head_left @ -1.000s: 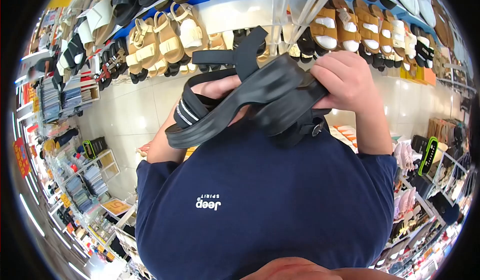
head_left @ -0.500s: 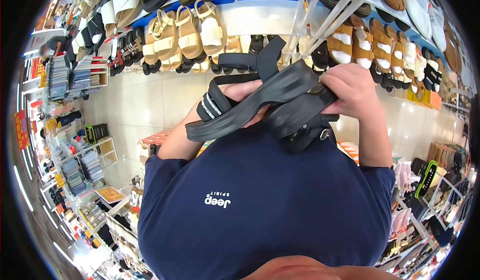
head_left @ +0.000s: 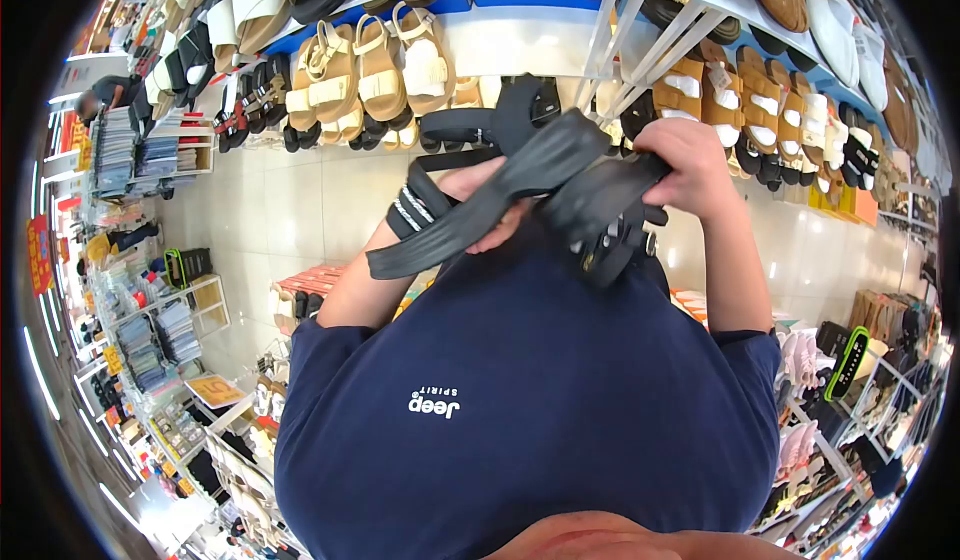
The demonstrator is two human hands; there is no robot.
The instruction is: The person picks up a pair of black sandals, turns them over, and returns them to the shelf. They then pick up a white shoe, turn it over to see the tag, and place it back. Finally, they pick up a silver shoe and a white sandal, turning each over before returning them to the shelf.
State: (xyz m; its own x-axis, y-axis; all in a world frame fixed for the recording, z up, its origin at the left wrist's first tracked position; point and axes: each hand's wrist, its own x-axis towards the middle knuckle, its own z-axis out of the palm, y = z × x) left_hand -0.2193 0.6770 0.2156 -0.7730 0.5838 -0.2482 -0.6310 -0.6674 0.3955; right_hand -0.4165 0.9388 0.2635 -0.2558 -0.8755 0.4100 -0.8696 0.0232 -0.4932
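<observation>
A pair of black strappy sandals is held up before my chest. My left hand (head_left: pixel 492 230) is wrapped round the middle of one black sandal (head_left: pixel 430 238), which slants up to the right, its straps on the far side and white lettering on one of them. My right hand (head_left: pixel 690 158) pinches the end of the other black sandal (head_left: pixel 600 197) between thumb and fingers. That second sandal is blurred, with its straps and a metal buckle hanging below. The two soles overlap in the middle of the view.
Ahead, a shelf carries beige sandals (head_left: pixel 378 70) and, further right, brown sandals (head_left: pixel 683 90). White shelf supports (head_left: pixel 640 40) stand between them. Pale floor tiles (head_left: pixel 300 190) lie below. Racks of folded goods (head_left: pixel 160 150) line the left, with a person (head_left: pixel 112 92) behind.
Both sandals have shifted slightly left and tilted, the right-hand one turning in my fingers. My right hand has moved a little left and up. Both grips are kept.
</observation>
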